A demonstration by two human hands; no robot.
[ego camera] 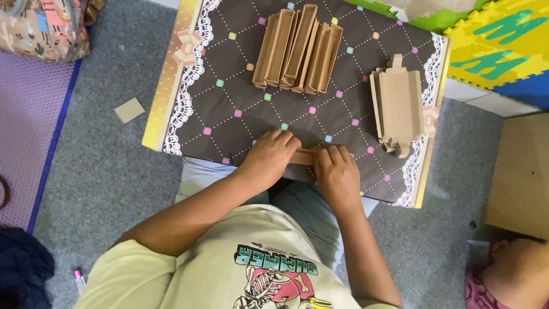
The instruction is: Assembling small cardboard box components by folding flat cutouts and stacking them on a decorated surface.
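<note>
Pressing down at lower centre of the frame, the left hand [269, 155] and right hand [336, 171] curl their fingers closed over a cardboard strip [302, 156] on the board [229, 109]; folded stacks [297, 50] lie above.

A: Taking the row of folded cardboard pieces [298, 50] as the landmark, where is there room on the tabletop [229, 114]?

B: Left of it the dark patterned cover lies bare out to the lace edge. Below it a bare band runs across, down to the two hands.

A: And what blocks the way?

B: Right of it, with a gap between, sits the stack of flat cardboard cutouts [399, 103]. The left hand [270, 155] and right hand [336, 171] take up the near edge.
</note>
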